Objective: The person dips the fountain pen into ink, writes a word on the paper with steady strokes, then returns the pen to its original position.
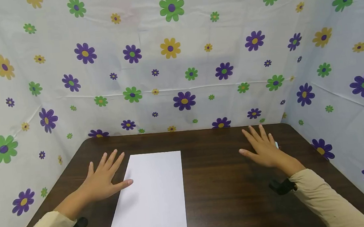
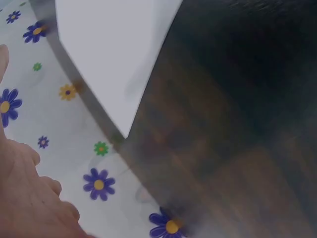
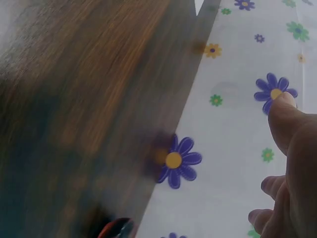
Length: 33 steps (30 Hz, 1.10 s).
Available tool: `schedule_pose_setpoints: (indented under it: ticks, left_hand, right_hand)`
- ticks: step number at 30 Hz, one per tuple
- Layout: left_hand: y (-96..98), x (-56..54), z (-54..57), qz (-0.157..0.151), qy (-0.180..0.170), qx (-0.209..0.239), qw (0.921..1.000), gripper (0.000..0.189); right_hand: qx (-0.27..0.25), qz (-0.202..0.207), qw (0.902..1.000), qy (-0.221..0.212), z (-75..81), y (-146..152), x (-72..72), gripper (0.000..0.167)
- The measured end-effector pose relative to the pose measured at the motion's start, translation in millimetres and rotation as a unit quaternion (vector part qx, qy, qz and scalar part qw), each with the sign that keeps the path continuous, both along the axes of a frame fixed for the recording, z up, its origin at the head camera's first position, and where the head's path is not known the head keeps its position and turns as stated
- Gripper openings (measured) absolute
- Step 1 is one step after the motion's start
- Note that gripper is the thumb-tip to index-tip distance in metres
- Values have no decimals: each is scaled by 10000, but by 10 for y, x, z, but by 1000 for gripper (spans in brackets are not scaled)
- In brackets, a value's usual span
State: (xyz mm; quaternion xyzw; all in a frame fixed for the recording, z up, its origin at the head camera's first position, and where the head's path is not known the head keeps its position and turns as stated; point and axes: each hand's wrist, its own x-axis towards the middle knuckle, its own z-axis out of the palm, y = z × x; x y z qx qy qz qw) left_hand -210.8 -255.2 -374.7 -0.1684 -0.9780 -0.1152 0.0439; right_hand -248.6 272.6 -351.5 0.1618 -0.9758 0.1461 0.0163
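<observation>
A blank white sheet of paper (image 1: 157,200) lies on the dark wooden table, left of the middle. My left hand (image 1: 100,181) is held above the table with fingers spread, its thumb overlapping the paper's left edge in the head view; a soft shadow falls on the sheet. On the right side, my right hand (image 1: 263,151) also has its fingers straight and spread, holding nothing. Mostly hidden behind it is a small item (image 1: 276,144) with a pale edge. The right wrist view catches a rounded red and black object (image 3: 119,228) at the bottom, cut off by the frame.
The dark brown table (image 1: 217,205) has rounded far corners. White cloth (image 1: 148,32) printed with purple, green and yellow flowers stands behind it and along both sides. Black wrist-worn devices, such as the one under the right forearm (image 1: 328,198), hang near the cuffs.
</observation>
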Motion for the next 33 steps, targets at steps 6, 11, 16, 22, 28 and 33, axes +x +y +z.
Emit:
schedule_pose_setpoints:
  ticks: [6,11,16,22,28,33]
  left_hand:
    - [-24,79,-211,-265,-288,282,9988,96]
    - [-28,140,-368,-383,-437,236,9980,94]
    - [-8,181,-448,-445,-778,268,9956,95]
    - [0,192,-514,-498,-1108,323,9921,95]
    - [-9,174,-571,-502,-1116,229,9922,97]
    - [2,161,-582,-502,-1147,193,9919,99]
  right_hand:
    - [-151,-184,9996,-132,-110,112,-27,84]
    - [-247,-347,9989,-186,-216,231,-61,84]
    - [-378,-490,9979,-211,-314,360,-84,83]
    - [-469,-650,9965,-230,-421,528,-101,83]
    - [-588,-801,9947,-258,-501,706,-112,83]
    - [-717,-898,9929,-301,-570,846,-108,83]
